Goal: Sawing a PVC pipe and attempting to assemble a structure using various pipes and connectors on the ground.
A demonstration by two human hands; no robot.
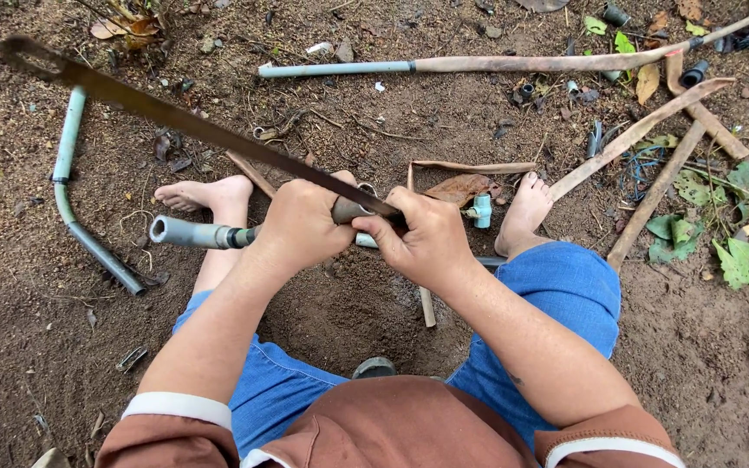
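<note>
Below, grey pipe (197, 233) in left hand (299, 227), saw blade (175, 120) in right hand (426, 240)

The left hand (301, 227) is covering the grey pipe (197, 233) where the saw blade (192, 127) is meeting it — the cut is staying unseen. The right hand (426, 240) is hiding the blade's handle end — and both elbows are running off the bottom edge.

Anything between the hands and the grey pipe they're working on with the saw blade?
Nothing visible. The left hand grips the grey pipe directly, and the right hand holds the saw blade where it crosses the pipe beside the left hand. Whether the teeth touch the pipe is hidden by the hands.
</note>
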